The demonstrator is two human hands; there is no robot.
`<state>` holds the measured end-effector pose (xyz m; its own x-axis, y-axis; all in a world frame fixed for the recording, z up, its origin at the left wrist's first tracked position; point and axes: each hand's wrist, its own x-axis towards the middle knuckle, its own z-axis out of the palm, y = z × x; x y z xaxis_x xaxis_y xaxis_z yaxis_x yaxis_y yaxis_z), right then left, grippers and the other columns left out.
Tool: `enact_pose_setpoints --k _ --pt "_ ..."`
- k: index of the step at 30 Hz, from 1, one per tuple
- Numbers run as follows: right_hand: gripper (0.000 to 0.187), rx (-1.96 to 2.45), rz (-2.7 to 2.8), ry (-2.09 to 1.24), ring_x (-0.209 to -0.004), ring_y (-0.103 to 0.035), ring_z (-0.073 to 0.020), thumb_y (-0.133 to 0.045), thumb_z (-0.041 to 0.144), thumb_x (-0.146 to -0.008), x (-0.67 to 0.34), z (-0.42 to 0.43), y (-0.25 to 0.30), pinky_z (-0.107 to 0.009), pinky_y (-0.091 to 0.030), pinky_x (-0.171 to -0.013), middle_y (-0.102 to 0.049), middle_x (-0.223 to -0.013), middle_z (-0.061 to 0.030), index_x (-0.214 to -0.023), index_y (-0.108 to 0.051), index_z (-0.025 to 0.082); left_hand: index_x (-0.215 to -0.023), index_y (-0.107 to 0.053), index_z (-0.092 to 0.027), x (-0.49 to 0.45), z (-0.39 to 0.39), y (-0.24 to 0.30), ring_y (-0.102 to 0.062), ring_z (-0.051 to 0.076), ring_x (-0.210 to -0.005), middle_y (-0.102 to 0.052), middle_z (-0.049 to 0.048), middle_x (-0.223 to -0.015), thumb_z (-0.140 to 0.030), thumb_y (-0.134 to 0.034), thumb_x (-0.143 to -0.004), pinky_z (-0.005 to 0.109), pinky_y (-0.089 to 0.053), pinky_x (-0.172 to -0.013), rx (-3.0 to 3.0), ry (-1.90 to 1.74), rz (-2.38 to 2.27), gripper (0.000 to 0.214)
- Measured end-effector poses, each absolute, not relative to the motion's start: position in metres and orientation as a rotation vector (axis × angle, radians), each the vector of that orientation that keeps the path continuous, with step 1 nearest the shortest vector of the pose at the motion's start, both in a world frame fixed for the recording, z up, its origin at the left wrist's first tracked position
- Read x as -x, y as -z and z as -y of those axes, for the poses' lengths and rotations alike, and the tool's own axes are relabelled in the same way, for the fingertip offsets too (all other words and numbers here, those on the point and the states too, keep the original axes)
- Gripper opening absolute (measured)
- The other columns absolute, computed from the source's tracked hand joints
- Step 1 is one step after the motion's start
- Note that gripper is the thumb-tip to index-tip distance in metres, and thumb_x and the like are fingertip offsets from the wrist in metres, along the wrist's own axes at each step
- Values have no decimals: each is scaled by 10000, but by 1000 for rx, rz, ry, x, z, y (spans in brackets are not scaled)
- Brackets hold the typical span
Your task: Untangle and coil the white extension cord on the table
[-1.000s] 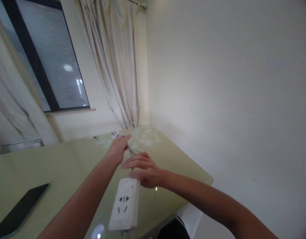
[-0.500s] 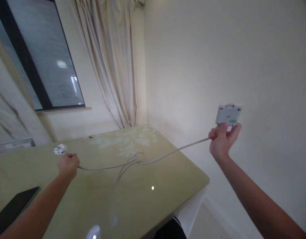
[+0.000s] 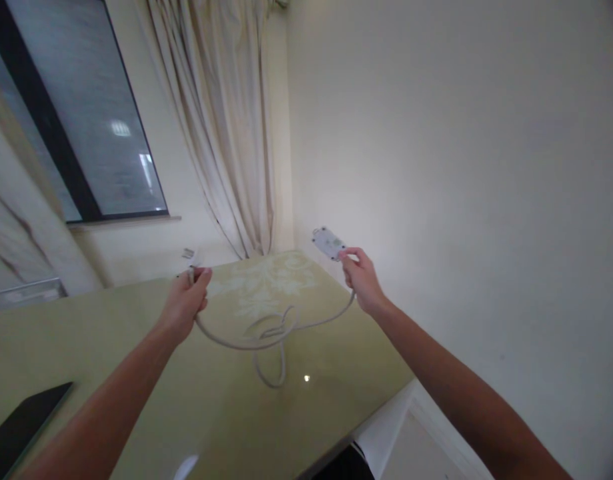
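My left hand (image 3: 186,303) is closed round the plug end of a white power cord, and the plug (image 3: 188,255) sticks out above my fist. My right hand (image 3: 360,280) grips the white power strip (image 3: 328,241), held up over the far right corner of the table. The cord (image 3: 266,337) sags between my hands and lies in a loose loop on the pale green table top (image 3: 136,373).
A dark phone or tablet (image 3: 21,427) lies at the table's near left edge. A window (image 3: 81,127) and a cream curtain (image 3: 226,133) stand behind the table. A bare white wall (image 3: 461,200) runs along the table's right side.
My hands were wide apart with the cord pulled out; they have come closer together. The power strip came down and left, and the cord now hangs slack in a loop.
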<state>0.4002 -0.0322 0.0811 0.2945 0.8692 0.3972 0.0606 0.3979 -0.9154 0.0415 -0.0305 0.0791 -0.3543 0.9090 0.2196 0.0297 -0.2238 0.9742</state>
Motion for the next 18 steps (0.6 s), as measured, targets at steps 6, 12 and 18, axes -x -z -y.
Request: enact_pose_setpoints --k 6,12,18 --pt "336 965 1259 -1177 -489 -315 -68 -693 469 -794 -305 34 -80 -206 -177 -444 -531 -651 54 -950 -661 173 -927 -708 -199 -102 57 -100 -402 101 -534 -469 -26 -719 -360 -724 -795 204 -335 -435 -1459 -1744 -1024 209" --pt "445 720 1473 -1365 -529 -353 -72 -730 598 -808 -257 46 -85 -208 -210 -454 -618 -735 10 -939 -696 174 -1152 -778 -264 -110 64 -87 -586 157 -696 -604 109 -1196 -257 -657 -870 262 -493 -529 -1958 -1668 -1199 308" --pt "498 699 1364 -1143 -537 -375 -85 -654 637 -881 -234 25 -78 -227 -264 -480 -465 -585 40 -730 -643 163 -1364 -681 -364 -100 68 -78 -687 260 -1006 -536 122 -1452 -225 -626 -925 312 -569 -720 -2235 -1599 -1404 464"
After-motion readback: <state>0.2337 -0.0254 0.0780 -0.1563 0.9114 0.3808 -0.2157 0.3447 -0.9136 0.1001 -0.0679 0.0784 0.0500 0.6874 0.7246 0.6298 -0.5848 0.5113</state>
